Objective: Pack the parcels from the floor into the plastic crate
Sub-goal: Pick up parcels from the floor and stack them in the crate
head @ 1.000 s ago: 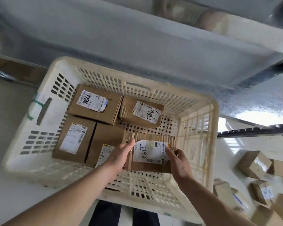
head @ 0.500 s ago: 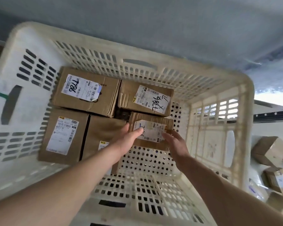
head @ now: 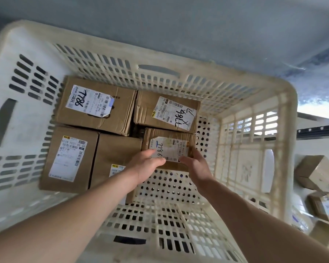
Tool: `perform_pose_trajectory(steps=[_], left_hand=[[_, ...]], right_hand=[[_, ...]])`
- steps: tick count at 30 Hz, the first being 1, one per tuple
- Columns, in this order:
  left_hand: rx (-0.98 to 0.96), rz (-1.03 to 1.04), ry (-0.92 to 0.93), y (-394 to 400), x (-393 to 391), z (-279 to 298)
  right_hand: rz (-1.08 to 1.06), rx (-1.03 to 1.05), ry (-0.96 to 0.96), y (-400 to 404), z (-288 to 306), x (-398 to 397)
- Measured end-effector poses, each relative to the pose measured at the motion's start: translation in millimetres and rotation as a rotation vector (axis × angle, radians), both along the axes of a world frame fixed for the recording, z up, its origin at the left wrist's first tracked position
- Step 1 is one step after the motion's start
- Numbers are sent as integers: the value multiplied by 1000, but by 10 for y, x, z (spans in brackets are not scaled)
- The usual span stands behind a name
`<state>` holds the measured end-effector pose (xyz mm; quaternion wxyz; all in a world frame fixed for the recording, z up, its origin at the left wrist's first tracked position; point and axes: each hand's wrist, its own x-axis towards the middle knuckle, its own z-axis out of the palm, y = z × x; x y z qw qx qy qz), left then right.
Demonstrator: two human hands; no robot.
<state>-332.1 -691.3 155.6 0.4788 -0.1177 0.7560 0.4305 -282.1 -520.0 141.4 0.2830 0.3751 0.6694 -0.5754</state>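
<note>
Down on the crate floor, between our hands: one small parcel (head: 169,147), label marked 1786, seated against the parcels behind and to its left. Left hand (head: 146,167), fingers curled on the parcel's near left edge; right hand (head: 196,165), fingers curled round its near right corner. Both grip it.

Around it in the plastic crate (head: 254,88), four parcels laid flat: large box marked 7786 (head: 95,105), box with scrawled label (head: 167,111), tall-labelled box (head: 68,160), plain-topped box (head: 116,154).

Right and near parts of the crate floor show bare mesh.

Outside, right: several loose parcels (head: 315,171) on the floor, unpacked. We judge the task roughly midway.
</note>
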Motion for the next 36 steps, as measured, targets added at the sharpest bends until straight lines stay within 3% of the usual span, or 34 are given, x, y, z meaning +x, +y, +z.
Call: perform_pose_trajectory(steps=[8,16,24,29,36], left_hand=[[-120,-39,79,15,-34,-27],[-130,-18,71,89,-74,-31],[-65,-72,-48,178,14,8],[-186,-112,-20,263,134,-11],[-191,-9,-69,288,261,-58]], right_hand=[[-9,-18,-4,66,-43,34],[3,158,-35,106,-148,110],[74,347,-366,216,-36,319],[339,549,-204,193,-1,361],[495,541,-131,185,-61,251]])
